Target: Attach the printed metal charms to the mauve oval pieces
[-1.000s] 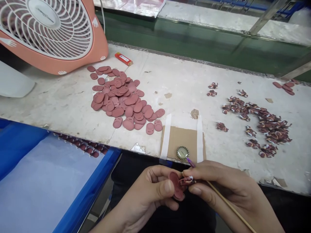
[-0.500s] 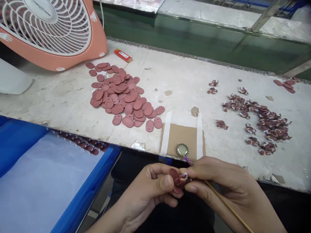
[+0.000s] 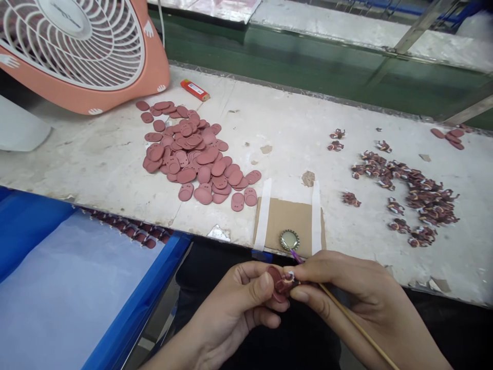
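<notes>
Now the small brown figure (image 3: 285, 283) is closer to the red oval piece (image 3: 273, 274) than a second ago, low in the middle of the frame. The left hand (image 3: 241, 298), curled, pinches the red oval piece. The right hand (image 3: 352, 288) pinches the figure and holds a thin stick (image 3: 357, 325) near a bottle cap (image 3: 289, 239).

1. Soft, whitish light spreads evenly over my bench (image 3: 285, 123), leaving its pale top bright but greyish.
2. The far ledge (image 3: 327, 23) carries a patchy glare; the green panel (image 3: 269, 61) beneath it reads dim.
3. Under the bench edge, my dark clothing (image 3: 300, 339) sinks to near black.
4. Between my left hand (image 3: 234, 303) and right hand (image 3: 358, 298), the small figure (image 3: 287, 282) is soft, its details smeared.
5. The fan (image 3: 115, 61) looks stretched toward the corner; the white shape (image 3: 477, 28) at upper right blurs.
</notes>
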`<state>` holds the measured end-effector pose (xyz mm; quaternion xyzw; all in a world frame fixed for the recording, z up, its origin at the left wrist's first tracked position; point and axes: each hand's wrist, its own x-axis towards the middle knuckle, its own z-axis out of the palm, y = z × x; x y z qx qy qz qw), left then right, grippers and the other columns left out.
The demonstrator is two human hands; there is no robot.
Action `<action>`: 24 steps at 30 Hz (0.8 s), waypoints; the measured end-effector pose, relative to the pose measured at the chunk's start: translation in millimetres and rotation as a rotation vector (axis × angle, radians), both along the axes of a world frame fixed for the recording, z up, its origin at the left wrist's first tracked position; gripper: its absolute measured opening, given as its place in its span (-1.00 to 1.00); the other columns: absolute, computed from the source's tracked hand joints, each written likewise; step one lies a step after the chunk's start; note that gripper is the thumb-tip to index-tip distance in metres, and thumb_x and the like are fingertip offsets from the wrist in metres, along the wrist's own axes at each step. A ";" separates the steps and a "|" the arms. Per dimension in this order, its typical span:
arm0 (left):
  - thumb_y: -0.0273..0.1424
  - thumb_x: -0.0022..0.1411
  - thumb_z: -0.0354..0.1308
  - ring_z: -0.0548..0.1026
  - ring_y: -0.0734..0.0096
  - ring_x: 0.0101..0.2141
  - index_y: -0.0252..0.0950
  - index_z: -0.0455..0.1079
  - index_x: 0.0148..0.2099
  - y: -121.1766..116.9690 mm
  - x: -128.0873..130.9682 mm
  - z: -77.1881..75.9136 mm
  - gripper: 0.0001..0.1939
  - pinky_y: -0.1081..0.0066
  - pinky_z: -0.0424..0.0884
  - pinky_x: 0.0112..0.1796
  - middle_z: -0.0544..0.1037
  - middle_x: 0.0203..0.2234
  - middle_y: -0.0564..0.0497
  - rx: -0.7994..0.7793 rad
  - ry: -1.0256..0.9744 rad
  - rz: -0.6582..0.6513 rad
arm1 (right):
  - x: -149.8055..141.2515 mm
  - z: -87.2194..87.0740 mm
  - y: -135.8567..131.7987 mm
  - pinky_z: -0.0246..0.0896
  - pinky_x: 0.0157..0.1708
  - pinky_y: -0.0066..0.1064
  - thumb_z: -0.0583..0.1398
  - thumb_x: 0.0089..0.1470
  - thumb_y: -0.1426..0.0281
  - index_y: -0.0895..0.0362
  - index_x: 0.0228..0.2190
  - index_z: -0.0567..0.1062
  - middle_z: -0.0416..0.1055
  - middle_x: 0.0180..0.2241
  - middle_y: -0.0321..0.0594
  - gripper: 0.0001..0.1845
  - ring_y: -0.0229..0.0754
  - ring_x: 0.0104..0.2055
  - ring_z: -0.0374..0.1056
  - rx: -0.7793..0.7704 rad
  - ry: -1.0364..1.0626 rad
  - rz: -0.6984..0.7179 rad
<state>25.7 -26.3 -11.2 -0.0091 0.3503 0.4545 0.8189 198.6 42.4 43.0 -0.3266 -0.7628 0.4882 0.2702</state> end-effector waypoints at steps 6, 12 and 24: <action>-0.22 -0.03 0.50 0.52 0.62 -0.52 -0.36 0.64 -0.36 1.0 -0.4 -1.9 -0.71 0.70 0.49 -0.53 0.57 -0.55 0.04 -0.017 -0.009 0.006 | 0.0 -0.8 2.5 0.33 -0.31 -0.68 0.24 0.23 0.61 0.02 -0.12 0.57 0.53 -0.34 -0.40 -0.72 -0.39 -0.34 0.46 0.018 -0.027 0.034; -0.22 -0.10 0.53 0.51 0.64 -0.56 -0.37 0.64 -0.38 2.7 0.9 -1.2 -0.67 0.71 0.48 -0.56 0.57 -0.59 0.06 -0.058 -0.010 0.020 | 0.5 -3.2 1.6 0.33 -0.32 -0.62 0.23 0.25 0.60 0.04 -0.15 0.55 0.51 -0.35 -0.38 -0.77 -0.37 -0.35 0.44 0.039 -0.048 0.051; -0.28 -0.15 0.56 0.52 0.65 -0.57 -0.36 0.64 -0.40 -0.7 4.9 4.4 -0.70 0.71 0.45 -0.56 0.58 -0.60 0.07 -0.094 -0.061 0.098 | -2.1 -0.9 0.7 0.33 -0.40 -0.58 0.21 0.25 0.60 0.10 -0.18 0.53 0.46 -0.38 -0.30 -0.81 -0.32 -0.40 0.42 0.135 -0.055 0.080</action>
